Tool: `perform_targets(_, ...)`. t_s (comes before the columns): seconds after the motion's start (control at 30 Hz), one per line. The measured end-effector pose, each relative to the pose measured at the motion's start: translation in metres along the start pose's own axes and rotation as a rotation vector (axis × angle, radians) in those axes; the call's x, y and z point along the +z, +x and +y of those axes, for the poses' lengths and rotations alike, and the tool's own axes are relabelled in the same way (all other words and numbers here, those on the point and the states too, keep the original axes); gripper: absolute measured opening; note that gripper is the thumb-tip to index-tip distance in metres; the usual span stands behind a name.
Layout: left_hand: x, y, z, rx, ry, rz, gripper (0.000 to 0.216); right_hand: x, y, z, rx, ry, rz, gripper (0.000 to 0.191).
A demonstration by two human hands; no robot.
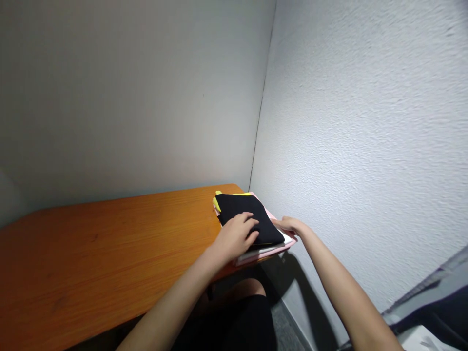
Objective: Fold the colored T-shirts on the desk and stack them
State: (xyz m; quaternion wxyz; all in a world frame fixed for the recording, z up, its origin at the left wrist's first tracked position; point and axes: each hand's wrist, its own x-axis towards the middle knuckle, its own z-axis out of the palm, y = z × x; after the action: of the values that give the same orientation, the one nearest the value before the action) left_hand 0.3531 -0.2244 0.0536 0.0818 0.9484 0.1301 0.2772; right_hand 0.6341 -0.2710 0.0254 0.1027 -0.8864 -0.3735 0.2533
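Note:
A stack of folded cloth lies at the right end of the wooden table, with a black folded cloth (252, 207) on top. Under it show a yellow edge (217, 203), a white layer (287, 239) and a pink layer (268, 254). My left hand (239, 234) rests on the black cloth, fingers spread and holding nothing. At the stack's right edge is my right hand (288, 224), with a finger stretched out over the layers beside the black cloth. Its other fingers are partly hidden, and I see no grip on the cloth.
The orange-brown table (109, 248) stretches to the left, its far edge along a grey wall (127, 97). A textured white wall (365, 122) rises close on the right. My knee (252, 287) is below the table's front edge. Dark and pale fabric (442, 307) shows at the lower right.

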Motion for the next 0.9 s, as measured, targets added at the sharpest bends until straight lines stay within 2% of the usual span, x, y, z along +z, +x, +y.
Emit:
perform_targets(0.1, 0.012, 0.001, 0.012, -0.036, 0.123, -0.113, 0.049, 0.000, -0.004, -0.005, -0.008, 0.013, 0.018, 0.068)
perform_targets(0.2, 0.024, -0.002, 0.016, -0.148, 0.182, -0.182, 0.071, -0.003, -0.015, -0.010, -0.021, 0.035, 0.018, 0.047)
perform_targets(0.27, 0.023, -0.004, 0.014, -0.183, 0.125, -0.191, 0.081, -0.007, -0.024, -0.015, -0.066, 0.094, -0.009, 0.036)
perform_targets(0.4, 0.002, -0.005, -0.008, -0.281, -0.161, -0.136, 0.091, -0.021, -0.042, -0.036, -0.283, 0.458, -0.140, 0.025)
perform_targets(0.5, -0.018, -0.012, -0.033, -0.367, -0.418, -0.012, 0.085, -0.031, -0.054, -0.071, -0.429, 0.616, -0.063, 0.020)
perform_targets(0.57, -0.026, -0.022, -0.047, -0.336, -0.587, 0.085, 0.089, -0.031, -0.062, -0.106, -0.551, 0.699, 0.013, 0.019)
perform_targets(0.67, -0.028, -0.046, -0.059, -0.224, -0.856, 0.239, 0.106, -0.013, -0.075, -0.168, -0.743, 0.756, 0.080, 0.022)
perform_targets(0.7, -0.027, -0.055, -0.061, -0.227, -0.954, 0.290, 0.108, -0.002, -0.080, -0.188, -0.811, 0.747, 0.094, 0.023)
perform_targets(0.8, -0.022, -0.081, -0.067, -0.380, -1.236, 0.499, 0.099, 0.037, -0.094, -0.234, -1.031, 0.717, -0.013, 0.038)
perform_targets(0.87, -0.021, -0.094, -0.073, -0.494, -1.368, 0.682, 0.093, 0.063, -0.101, -0.252, -1.159, 0.664, -0.146, 0.055)
perform_targets(0.9, -0.021, -0.099, -0.076, -0.536, -1.420, 0.755, 0.091, 0.074, -0.103, -0.259, -1.202, 0.598, -0.167, 0.060)
